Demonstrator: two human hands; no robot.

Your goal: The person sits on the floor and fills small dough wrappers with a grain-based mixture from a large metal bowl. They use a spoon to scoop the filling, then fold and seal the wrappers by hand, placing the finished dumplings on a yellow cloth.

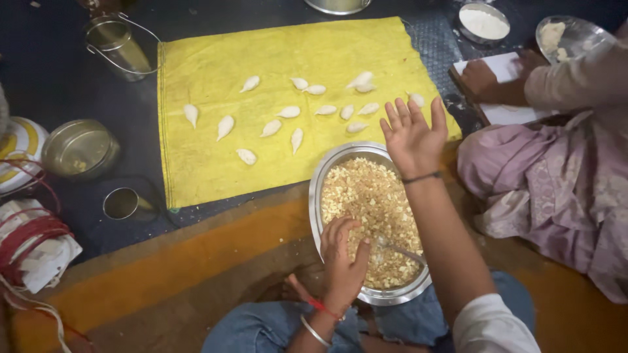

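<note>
- Knees in blue denim (261, 330) sit right under my view, and the steel bowl (325, 171) is wedged against them on the floor, close enough that both hands reach it without leaning.
- Yellow cloth (196, 176) is the biggest thing out there, spread flat just beyond the bowl; I'd say it's laid that way to keep the pieces off the dark floor.
- Crumbly filling (366, 196) heaps the bowl, pale and coarse, with a spoon (400, 251) lying in it, handle toward my right.
- Right hand (412, 134) hangs over the bowl's far rim, fingers spread, released, holding nothing I can see.
- Left hand (341, 261) rests on the filling at the near rim, fingers curled down into it; loosely cupped, and whether it grips a pinch I cannot tell.
- Another person's hand (487, 82) presses on a white board (507, 114) at right, beside their lilac clothing.
- Shaped dumplings (281, 121), small and white, lie apart from one another on the cloth, probably so they don't stick.
</note>
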